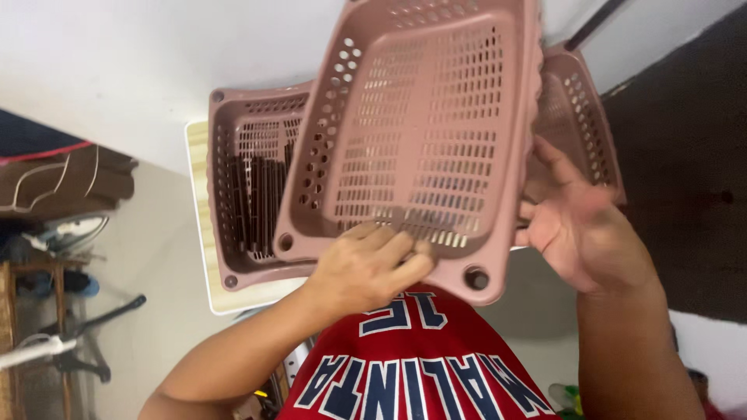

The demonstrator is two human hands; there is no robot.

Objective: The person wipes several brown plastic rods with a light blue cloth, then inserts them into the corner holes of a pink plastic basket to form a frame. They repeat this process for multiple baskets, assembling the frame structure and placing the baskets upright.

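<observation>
Basket [424, 132] tilts up above the lower basket [249, 194], long axis running away from me; left fingers [389, 253] pinch its near rim, right fingers [545, 214] spread on its side.

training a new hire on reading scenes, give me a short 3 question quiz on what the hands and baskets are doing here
1. True or false: the upper pink basket is held tilted above the lower pink basket.
2. Which hand grips the upper basket's near edge with fingers curled over it?
A. the left hand
B. the right hand
C. neither
3. Fill in: the lower basket rests on a light wooden ____ and holds dark slatted pieces.

Key
1. True.
2. A. The right hand lies open against the basket's right side.
3. Board (a small table top).
</observation>
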